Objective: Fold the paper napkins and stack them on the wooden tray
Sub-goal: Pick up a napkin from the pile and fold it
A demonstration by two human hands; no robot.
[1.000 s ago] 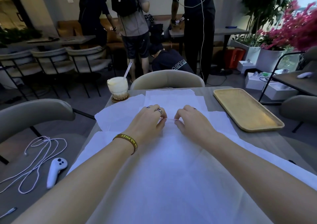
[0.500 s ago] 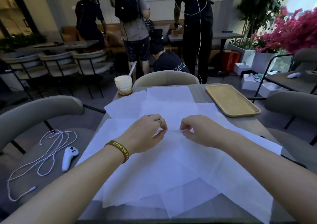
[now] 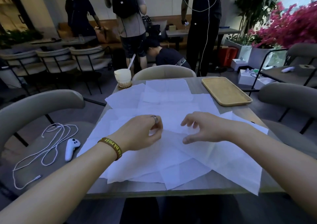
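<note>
Several white paper napkins (image 3: pixel 173 155) lie unfolded and overlapping across the table (image 3: pixel 197 84). My left hand (image 3: pixel 142 134), with a ring and a yellow wristband, pinches a raised edge of the top napkin near the middle. Just to its right, my right hand (image 3: pixel 204 129) hovers over the same edge, its fingers spread and curved and its thumb apart from them, holding nothing. The wooden tray (image 3: pixel 224 91) sits at the far right corner of the table with nothing on it.
A glass of pale drink (image 3: pixel 122 77) with a straw stands at the table's far left corner. A white controller (image 3: pixel 71 149) and white cable (image 3: pixel 51 143) lie on the chair seat at left. Chairs ring the table; several people stand behind.
My hands have drawn apart and come nearer to me. My right hand has let go of the napkin edge and spread its fingers; my left still pinches it.
</note>
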